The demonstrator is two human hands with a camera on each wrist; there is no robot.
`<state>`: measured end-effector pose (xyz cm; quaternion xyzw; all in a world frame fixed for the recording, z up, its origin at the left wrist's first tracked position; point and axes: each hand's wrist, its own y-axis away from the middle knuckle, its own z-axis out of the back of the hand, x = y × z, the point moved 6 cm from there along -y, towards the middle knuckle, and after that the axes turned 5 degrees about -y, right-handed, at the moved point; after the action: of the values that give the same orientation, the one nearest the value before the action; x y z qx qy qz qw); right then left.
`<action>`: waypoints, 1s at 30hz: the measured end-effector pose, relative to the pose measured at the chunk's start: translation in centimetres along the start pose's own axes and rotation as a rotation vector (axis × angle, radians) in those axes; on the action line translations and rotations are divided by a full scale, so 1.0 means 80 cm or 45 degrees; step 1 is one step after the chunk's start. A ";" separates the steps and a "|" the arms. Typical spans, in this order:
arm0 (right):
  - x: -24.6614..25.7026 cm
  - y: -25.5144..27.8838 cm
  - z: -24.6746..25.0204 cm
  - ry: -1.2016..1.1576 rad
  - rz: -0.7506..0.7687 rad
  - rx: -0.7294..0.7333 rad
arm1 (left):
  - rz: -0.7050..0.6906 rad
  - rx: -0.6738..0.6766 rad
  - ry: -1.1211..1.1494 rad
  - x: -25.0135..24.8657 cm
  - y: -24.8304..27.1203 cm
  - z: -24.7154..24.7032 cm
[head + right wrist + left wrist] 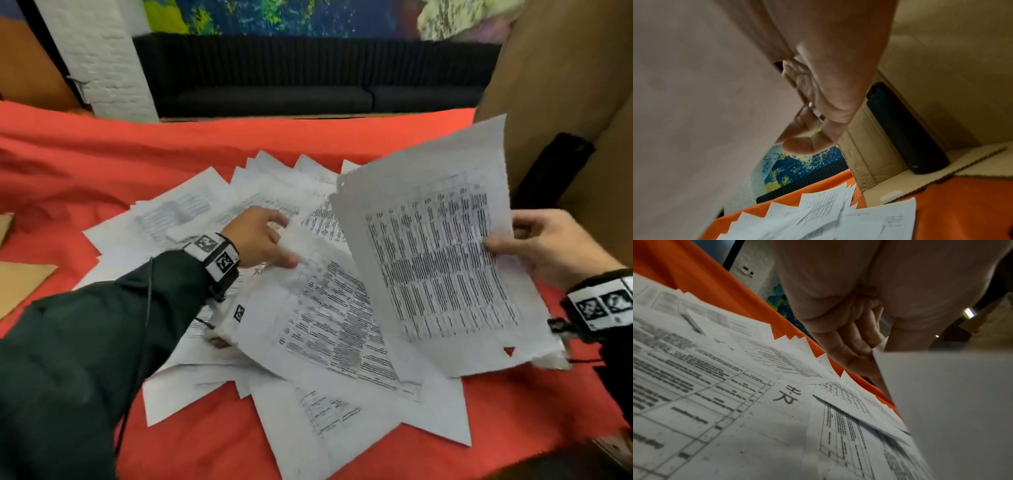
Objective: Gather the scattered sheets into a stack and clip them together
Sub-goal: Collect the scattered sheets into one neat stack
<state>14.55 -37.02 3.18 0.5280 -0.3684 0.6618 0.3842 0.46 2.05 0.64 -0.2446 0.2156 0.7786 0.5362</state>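
Several printed white sheets (191, 212) lie scattered and overlapping on a red cloth (137, 154). My right hand (513, 245) pinches the right edge of a lifted sheet with a printed table (435, 253), thumb on top and fingers behind it. In the right wrist view the blank back of that sheet (694, 113) fills the left side. My left hand (287, 241) pinches the upper corner of another printed sheet (329, 308), raising that corner off the pile. The left wrist view shows thumb and fingers (855, 353) closed on this sheet's corner (951, 402).
A large cardboard box (565, 85) stands at the right with a long black object (555, 168) against it. Flat cardboard pieces (20, 281) lie at the left edge. A black sofa (308, 89) runs behind the table.
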 end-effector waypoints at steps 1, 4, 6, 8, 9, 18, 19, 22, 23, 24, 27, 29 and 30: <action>0.003 0.009 0.000 0.024 0.007 0.010 | -0.010 -0.067 -0.042 -0.005 0.001 0.002; 0.016 0.027 -0.004 0.144 0.051 0.001 | -0.023 -0.125 -0.304 -0.010 0.006 0.005; 0.025 0.033 -0.007 0.214 0.081 -0.017 | -0.046 -0.038 -0.539 -0.002 0.006 0.006; 0.025 0.031 -0.006 0.341 0.063 -0.020 | -0.098 0.015 -0.715 0.000 0.010 0.011; 0.025 0.030 -0.006 0.403 0.051 -0.014 | -0.145 0.024 -0.741 -0.006 0.014 0.012; 0.020 0.014 -0.015 0.755 0.073 0.017 | -0.318 0.243 -0.725 -0.073 -0.011 -0.059; 0.017 0.013 -0.001 0.748 0.076 -0.022 | -0.319 0.345 -0.802 -0.072 -0.014 -0.078; 0.002 0.018 0.051 0.651 0.031 -0.109 | -0.394 0.562 -0.861 -0.083 -0.020 -0.124; -0.006 0.019 0.069 0.642 -0.001 -0.138 | -0.410 0.588 -0.886 -0.087 -0.024 -0.135; -0.012 0.021 0.084 0.648 -0.032 -0.162 | -0.417 0.595 -0.938 -0.088 -0.030 -0.144; -0.020 0.026 0.108 0.610 -0.084 -0.179 | -0.419 0.591 -1.025 -0.089 -0.039 -0.156; -0.020 0.026 0.111 0.599 -0.076 -0.161 | -0.452 0.523 -0.967 -0.092 -0.039 -0.153; -0.020 0.025 0.110 0.583 -0.074 -0.154 | -0.462 0.459 -0.904 -0.094 -0.038 -0.147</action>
<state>16.68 -45.96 2.93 0.3507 -0.2954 0.7295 0.5076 7.37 -9.49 -4.26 0.1020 0.1039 0.6574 0.7394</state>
